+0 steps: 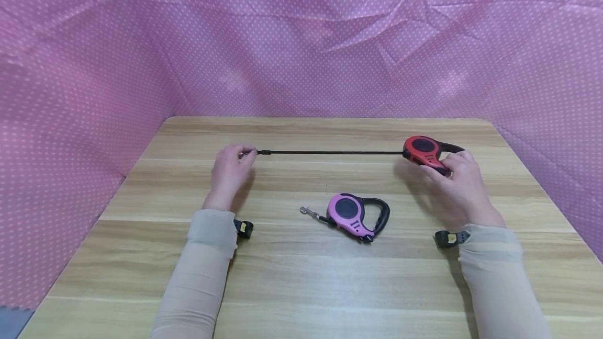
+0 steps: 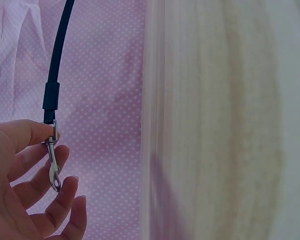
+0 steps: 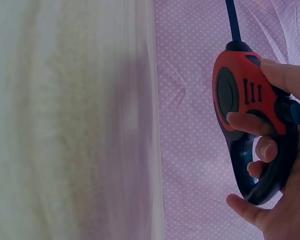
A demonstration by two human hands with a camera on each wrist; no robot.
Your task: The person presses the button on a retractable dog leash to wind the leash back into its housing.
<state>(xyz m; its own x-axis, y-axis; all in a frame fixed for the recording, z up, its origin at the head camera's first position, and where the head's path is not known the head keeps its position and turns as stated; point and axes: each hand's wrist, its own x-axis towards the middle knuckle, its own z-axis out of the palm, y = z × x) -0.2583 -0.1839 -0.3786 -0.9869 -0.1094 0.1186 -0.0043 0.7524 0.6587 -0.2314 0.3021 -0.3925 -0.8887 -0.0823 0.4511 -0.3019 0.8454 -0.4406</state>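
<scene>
My right hand (image 1: 464, 182) grips the black handle of a red retractable dog leash (image 1: 423, 150), fingers through the loop and thumb along the casing in the right wrist view. From its nozzle a black cord (image 1: 334, 153) runs straight and taut to the left. At that end my left hand (image 1: 231, 169) pinches the metal snap hook (image 2: 53, 160) between thumb and index finger, the other fingers loosely bent behind it. Nearer to me, between both arms, a pink retractable leash (image 1: 346, 212) lies on the table, its small silver clip (image 1: 308, 212) pointing left.
The wooden table (image 1: 301, 286) has pink dotted cloth (image 1: 301, 56) hanging behind it and along both sides. Black wrist straps with small cameras sit at both cuffs (image 1: 212, 226).
</scene>
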